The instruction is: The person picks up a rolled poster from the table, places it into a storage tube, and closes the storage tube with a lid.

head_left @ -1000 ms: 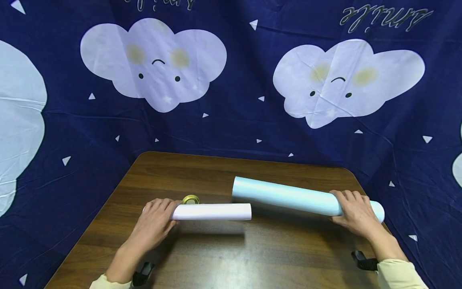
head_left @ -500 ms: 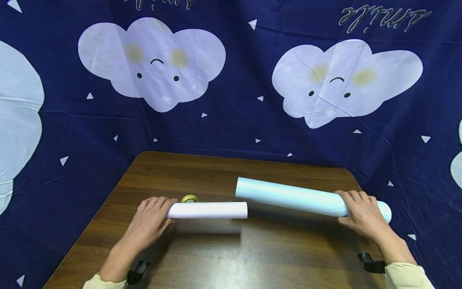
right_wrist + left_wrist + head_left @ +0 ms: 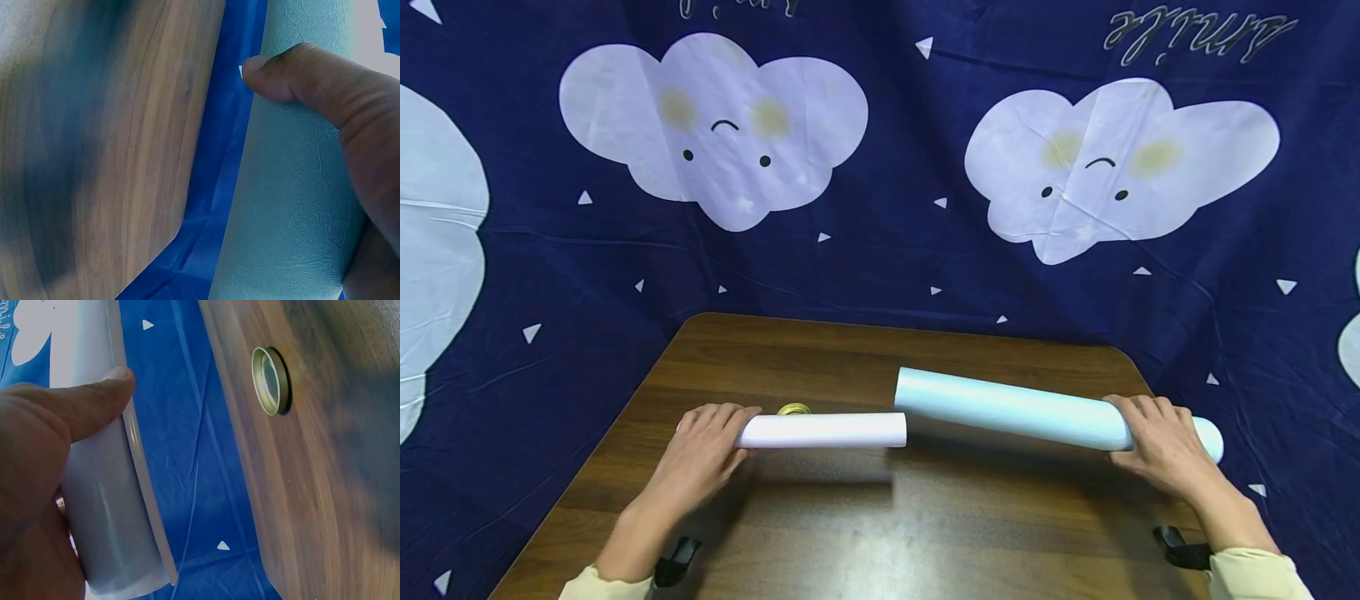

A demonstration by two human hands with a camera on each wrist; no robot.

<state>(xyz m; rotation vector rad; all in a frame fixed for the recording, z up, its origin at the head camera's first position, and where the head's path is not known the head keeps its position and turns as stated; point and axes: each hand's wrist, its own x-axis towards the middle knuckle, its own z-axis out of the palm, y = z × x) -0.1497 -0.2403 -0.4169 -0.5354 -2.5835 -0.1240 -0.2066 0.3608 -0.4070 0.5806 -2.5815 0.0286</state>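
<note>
Outward travel is noted since the earlier frame: the white roll (image 3: 823, 431) has been shifted toward nine o'clock by the left hand (image 3: 703, 450), the pale blue roll (image 3: 1015, 408) toward three by the right hand (image 3: 1161, 446). Less overlap is left between the inner ends, and more of the gold lid (image 3: 793, 409) is covered by the white roll.

With twelve taken at the far edge of the counter (image 3: 880, 517), the white roll is found toward ten o'clock and the blue roll toward two. The lid is set on the counter, at eleven from the white roll's visible middle.

Each roll is grasped in curled fingers near its outer end, a thumb being laid across it; how far the hidden fingertips reach cannot be told. By this hold, it is judged, the inner lengths are left unobstructed. Both rolls appear to be held above the counter, so sliding contact is probably avoided. The white roll is kept nearly along the nine-to-three line; the blue roll is slanted, its inner end aimed toward ten.
</note>
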